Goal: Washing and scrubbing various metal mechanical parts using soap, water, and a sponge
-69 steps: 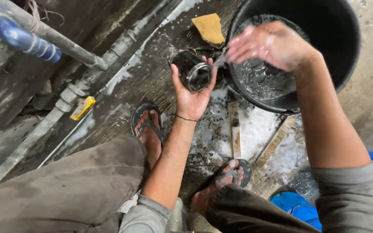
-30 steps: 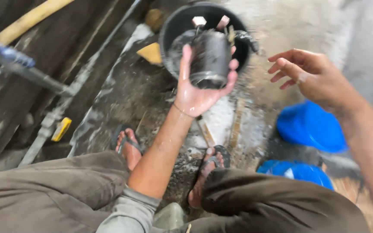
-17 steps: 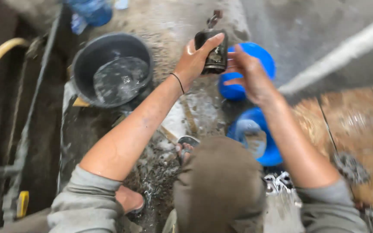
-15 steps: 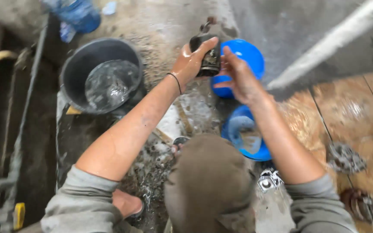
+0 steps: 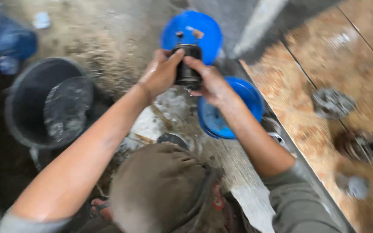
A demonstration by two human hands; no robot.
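Black cylindrical part (image 5: pixel 187 64) gripped between my left hand (image 5: pixel 159 74) and right hand (image 5: pixel 210 82), above two blue bowls (image 5: pixel 234 110). Part's lower end hidden by fingers. Bucket (image 5: pixel 44 103) left, blurred. Metal pieces (image 5: pixel 331 103) on wooden floor, indistinct.

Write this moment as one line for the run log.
left hand: grips black cylinder part | right hand: grips same part | below: blue bowl | left side: black bucket with water
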